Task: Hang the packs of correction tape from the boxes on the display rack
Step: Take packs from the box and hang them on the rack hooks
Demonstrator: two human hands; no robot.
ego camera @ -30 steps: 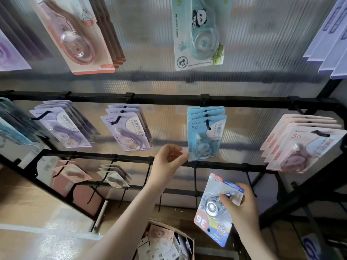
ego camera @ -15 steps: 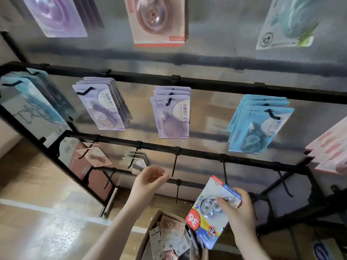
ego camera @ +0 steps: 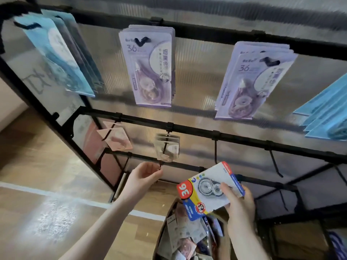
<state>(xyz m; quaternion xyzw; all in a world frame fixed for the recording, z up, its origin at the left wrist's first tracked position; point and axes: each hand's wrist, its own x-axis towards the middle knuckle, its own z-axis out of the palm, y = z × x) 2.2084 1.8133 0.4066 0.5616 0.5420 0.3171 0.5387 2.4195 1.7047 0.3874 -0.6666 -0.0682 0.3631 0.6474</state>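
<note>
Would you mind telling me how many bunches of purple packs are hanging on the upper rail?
2: one bunch of purple correction tape packs left of centre, another purple bunch to its right. How many packs sit behind each front card is hidden.

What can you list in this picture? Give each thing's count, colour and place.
rack: one, black bars, across the view
purple packs: two bunches, upper hooks, middle
blue packs: two bunches, upper hooks, far left and far right
pink packs: one bunch, lower left hook
pale packs: one bunch, lower hook, middle
bare hooks: several, black, lower right
box: one, brown, floor, holding loose packs
white pack: one, held
left hand: empty, fingers curled, below the pale packs
right hand: holds the white pack
</note>
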